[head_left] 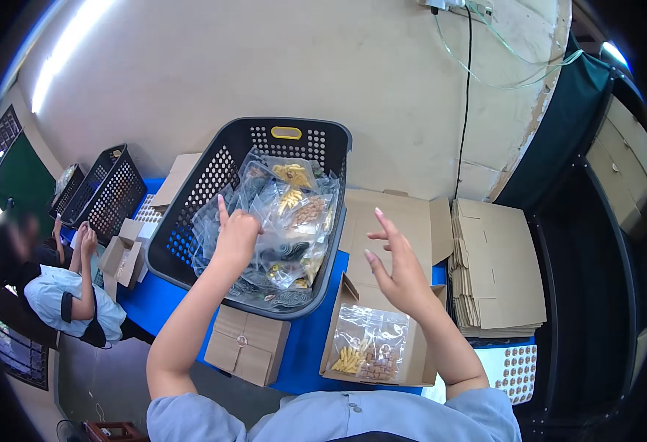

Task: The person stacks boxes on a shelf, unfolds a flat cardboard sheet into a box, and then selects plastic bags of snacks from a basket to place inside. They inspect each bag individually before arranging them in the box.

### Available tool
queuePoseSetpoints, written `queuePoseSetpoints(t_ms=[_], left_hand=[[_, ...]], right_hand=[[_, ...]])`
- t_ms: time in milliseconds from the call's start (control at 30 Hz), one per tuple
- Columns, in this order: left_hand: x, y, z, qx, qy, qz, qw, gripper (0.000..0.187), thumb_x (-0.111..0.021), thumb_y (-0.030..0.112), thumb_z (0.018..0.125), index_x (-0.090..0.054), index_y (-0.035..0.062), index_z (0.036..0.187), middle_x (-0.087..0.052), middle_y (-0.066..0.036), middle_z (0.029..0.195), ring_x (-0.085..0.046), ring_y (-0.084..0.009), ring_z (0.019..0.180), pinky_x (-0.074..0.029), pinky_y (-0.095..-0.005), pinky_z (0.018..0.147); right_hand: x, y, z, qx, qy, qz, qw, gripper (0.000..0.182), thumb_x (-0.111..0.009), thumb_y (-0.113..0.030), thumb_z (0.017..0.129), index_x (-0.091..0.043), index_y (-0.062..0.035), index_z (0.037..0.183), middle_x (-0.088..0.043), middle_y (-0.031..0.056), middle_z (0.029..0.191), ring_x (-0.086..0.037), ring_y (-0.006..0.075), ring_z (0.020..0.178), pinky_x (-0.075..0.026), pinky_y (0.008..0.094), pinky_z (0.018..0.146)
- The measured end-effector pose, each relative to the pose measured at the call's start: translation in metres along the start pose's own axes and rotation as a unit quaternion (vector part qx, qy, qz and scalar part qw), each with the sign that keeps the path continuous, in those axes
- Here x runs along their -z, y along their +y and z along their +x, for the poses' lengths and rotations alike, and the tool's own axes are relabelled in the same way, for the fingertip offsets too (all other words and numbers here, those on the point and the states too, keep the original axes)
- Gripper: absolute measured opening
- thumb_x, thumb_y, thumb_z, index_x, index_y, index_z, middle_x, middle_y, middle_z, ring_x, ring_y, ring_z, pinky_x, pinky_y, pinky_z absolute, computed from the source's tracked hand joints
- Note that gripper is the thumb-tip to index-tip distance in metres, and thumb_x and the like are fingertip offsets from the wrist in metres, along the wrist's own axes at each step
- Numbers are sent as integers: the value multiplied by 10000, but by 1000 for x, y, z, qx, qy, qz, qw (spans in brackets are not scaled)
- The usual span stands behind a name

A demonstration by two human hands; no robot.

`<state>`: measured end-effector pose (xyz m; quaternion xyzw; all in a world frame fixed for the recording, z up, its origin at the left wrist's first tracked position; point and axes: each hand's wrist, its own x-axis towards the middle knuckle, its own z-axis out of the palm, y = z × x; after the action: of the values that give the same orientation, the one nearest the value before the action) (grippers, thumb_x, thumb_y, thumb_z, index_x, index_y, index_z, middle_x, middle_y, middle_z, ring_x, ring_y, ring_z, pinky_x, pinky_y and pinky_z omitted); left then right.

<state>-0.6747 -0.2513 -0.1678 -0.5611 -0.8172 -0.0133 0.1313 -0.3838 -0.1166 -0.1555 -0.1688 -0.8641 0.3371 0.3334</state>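
Note:
My left hand [238,234] is over the black perforated basket [163,254], one finger raised and the others curled in at the clear bags [294,210]; what they hold, if anything, is hidden. Yellow and brown pieces and dark coiled items show in these bags. My right hand [393,261] hangs with spread fingers above an open cardboard box [419,365], holding nothing. Inside that box lies a clear bag [371,340] with yellow and brown pieces. A closed cardboard box [244,345] stands just in front of the basket.
Flattened cardboard boxes [504,265] are stacked at the right, beside a sheet of round stickers [518,370]. At the left, a co-worker [73,298] is near a small open box [123,258] and more black baskets [113,195]. The tabletop [305,357] is blue.

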Motion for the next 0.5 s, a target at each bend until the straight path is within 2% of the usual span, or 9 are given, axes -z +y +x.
queuePoseSetpoints(t_ms=[33, 100, 133, 200, 233, 300, 333, 433, 500], left_hand=[[16, 9, -4, -1, 4, 1, 1000, 121, -625, 53, 755, -710, 99, 828, -662, -50, 805, -610, -237, 922, -118, -615, 1116], [45, 31, -15, -87, 166, -55, 981, 144, -609, 26, 754, -701, 127, 798, -647, -5, 784, -601, -204, 895, -149, -583, 1128], [62, 44, -21, -93, 169, -54, 980, 144, -609, 26, 754, -701, 127, 798, -647, -5, 784, -601, -204, 895, -149, -583, 1128], [94, 70, -35, -133, 365, -10, 921, 75, -705, 71, 714, -659, 128, 699, -614, 35, 742, -599, -161, 839, -183, -567, 1124], [107, 80, -40, -137, 365, -11, 921, 75, -705, 71, 714, -659, 128, 699, -614, 35, 742, -599, -161, 839, -183, -567, 1124], [128, 98, -51, -146, 469, -24, 871, 98, -739, 107, 688, -686, 173, 738, -598, 80, 738, -593, -127, 825, -197, -558, 1126], [136, 107, -57, -149, 468, -25, 870, 98, -739, 107, 688, -686, 173, 738, -598, 80, 738, -593, -127, 825, -197, -558, 1126], [143, 134, -73, -195, 459, -52, 865, 165, -777, 204, 644, -721, 255, 790, -612, 112, 758, -584, -94, 820, -188, -522, 1143], [129, 146, -85, -220, 439, -108, 864, 168, -782, 194, 641, -719, 258, 784, -626, 119, 780, -586, -95, 823, -189, -519, 1144]], right_hand=[[6, 2, -3, 2, 3, -1, 1000, 604, -556, -114, 918, -272, -106, 1451, -553, 169, 1139, -515, 310, 1108, -404, 409, 955], [18, 5, -9, -40, 20, 16, 999, 569, -540, -123, 932, -291, -104, 1443, -565, 151, 1116, -535, 274, 1092, -418, 389, 946], [23, 8, -11, -40, 26, 15, 999, 569, -540, -123, 932, -291, -104, 1443, -565, 151, 1116, -535, 274, 1092, -418, 389, 946], [32, 11, -15, -83, 66, 98, 990, 508, -526, -131, 946, -342, -98, 1419, -588, 124, 1066, -559, 225, 1058, -427, 367, 934], [36, 12, -16, -85, 70, 97, 989, 508, -526, -131, 946, -342, -98, 1419, -588, 124, 1066, -559, 225, 1058, -427, 367, 934], [44, 12, -15, -104, 87, 162, 977, 438, -477, -206, 980, -390, -75, 1389, -606, 105, 1057, -570, 194, 1036, -429, 351, 925], [49, 11, -15, -106, 90, 162, 977, 438, -477, -206, 980, -390, -75, 1389, -606, 105, 1057, -570, 194, 1036, -429, 351, 925], [58, 15, -17, -38, -80, 316, 945, 530, -399, -423, 994, -422, -50, 1370, -601, 131, 1164, -558, 184, 1072, -425, 332, 923], [44, 12, -28, -53, -144, 394, 906, 519, -444, -408, 982, -442, -48, 1356, -603, 135, 1160, -556, 182, 1077, -429, 336, 922]])
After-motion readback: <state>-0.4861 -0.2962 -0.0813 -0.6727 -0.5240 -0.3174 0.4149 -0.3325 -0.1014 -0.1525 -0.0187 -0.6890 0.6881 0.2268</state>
